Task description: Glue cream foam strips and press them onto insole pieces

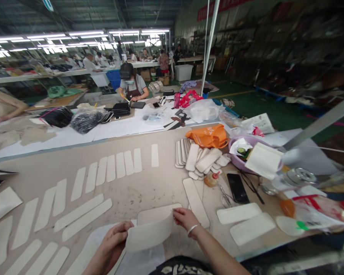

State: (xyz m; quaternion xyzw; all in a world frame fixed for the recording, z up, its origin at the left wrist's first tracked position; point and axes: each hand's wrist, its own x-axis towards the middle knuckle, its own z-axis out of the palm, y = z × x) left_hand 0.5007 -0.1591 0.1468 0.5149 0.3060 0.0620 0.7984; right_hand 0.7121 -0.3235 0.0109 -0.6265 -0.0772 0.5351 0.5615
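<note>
A curved off-white rectangular sheet (pixel 150 236) is held up between my two hands near the table's front edge. My left hand (pixel 116 240) pinches its left end; my right hand (pixel 186 220), with a bracelet at the wrist, pinches its right end. Just behind the sheet lies a rounded off-white panel (pixel 154 214), partly hidden by it. Beneath my hands is a pale translucent sheet (pixel 146 261). To the right of my right hand a long rounded strip (pixel 196 202) lies on the table. Several white strips (pixel 120 165) are spread in rows to the left.
A pile of rounded pads (pixel 205 156) sits beside an orange bag (pixel 208 135). A small glue bottle (pixel 211 179), scissors (pixel 226 196), a black phone (pixel 237 188) and a purple basin (pixel 236 156) are at right. Across the table, a person (pixel 132 84) works near black pieces (pixel 122 109).
</note>
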